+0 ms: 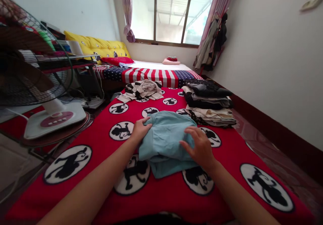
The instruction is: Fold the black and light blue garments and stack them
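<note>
A light blue garment [169, 139] lies folded into a bundle on a red cloth [98, 157] with black monkey figures in white circles. My left hand [141, 130] grips the bundle's left edge, its thumb on top and some fingers hidden. Over the right side of the garment is my right hand [200, 146], its fingers bent and spread apart, with nothing held in them. Whether its fingertips touch the fabric I cannot tell. What kind of garment it is does not show.
Folded clothes [208, 102] stand stacked at the back right. A crumpled black-and-white garment [143, 90] lies at the back left. Left of the cloth, an electric fan [55, 117] rests on a round stool. Beyond are a bed [148, 77] and a window [171, 14].
</note>
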`<state>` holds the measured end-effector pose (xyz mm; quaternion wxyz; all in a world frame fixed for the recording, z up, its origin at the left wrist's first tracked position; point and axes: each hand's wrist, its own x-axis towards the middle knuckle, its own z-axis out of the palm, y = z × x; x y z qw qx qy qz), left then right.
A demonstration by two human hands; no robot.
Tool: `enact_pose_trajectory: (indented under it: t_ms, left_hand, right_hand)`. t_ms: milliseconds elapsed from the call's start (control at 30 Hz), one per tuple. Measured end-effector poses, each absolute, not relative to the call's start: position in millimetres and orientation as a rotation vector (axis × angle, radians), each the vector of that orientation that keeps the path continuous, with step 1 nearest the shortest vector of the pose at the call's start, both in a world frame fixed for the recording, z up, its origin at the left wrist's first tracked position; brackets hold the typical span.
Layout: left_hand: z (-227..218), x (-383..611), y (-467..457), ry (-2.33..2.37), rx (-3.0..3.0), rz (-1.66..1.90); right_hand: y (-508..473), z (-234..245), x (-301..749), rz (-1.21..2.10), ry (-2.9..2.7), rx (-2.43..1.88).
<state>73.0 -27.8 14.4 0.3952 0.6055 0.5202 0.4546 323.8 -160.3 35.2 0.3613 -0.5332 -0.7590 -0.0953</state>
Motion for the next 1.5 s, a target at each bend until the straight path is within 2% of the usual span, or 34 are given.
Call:
enact_pose_trajectory:
  t_ms: [200,433,533,700,833,967,1167,1267,1333,1400,1500]
  left_hand:
    - [22,76,-34,1.279,1.478,1.106]
    - [35,66,-52,1.169,1.502,1.021]
    - [31,69,-48,1.191,1.539,1.058]
    - [25,75,-43,1.31,1.685,1.094]
    - [28,76,-48,1.357,1.868,1.185]
    - [26,75,-50,1.37,1.972,1.172]
    - [22,76,-56,1.571,2.101,1.108]
    - [37,80,-66,1.761,2.261,1.207]
    - [50,86,-70,1.716,2.426,1.228]
    - [58,93,-70,1.572,2.541,1.088]
    - [53,101,-64,1.432,2.522,0.68]
  right_hand:
    - [-193,6,343,-0.144,-2.23,-1.331]
    - [-182,34,360,-0.224,-2.225,-1.25]
    - [-190,46,372,-0.188,-2.244,-1.387]
    - [-195,78,359,0.185,-2.415,-1.834]
    - [-155,94,331,0.046,-2.193,-1.738]
    - [-88,83,327,-0.067,-1.865,-1.78]
    - [-18,59,358,0.111,-1.657,-2.096]
    - [-2,58,371,0.288,-1.721,-2.137]
    - [6,59,378,0.353,-1.732,-2.16]
    - [12,60,382,0.37,-1.719,-2.194]
    - [16,54,385,0.316,-1.683,-2.274]
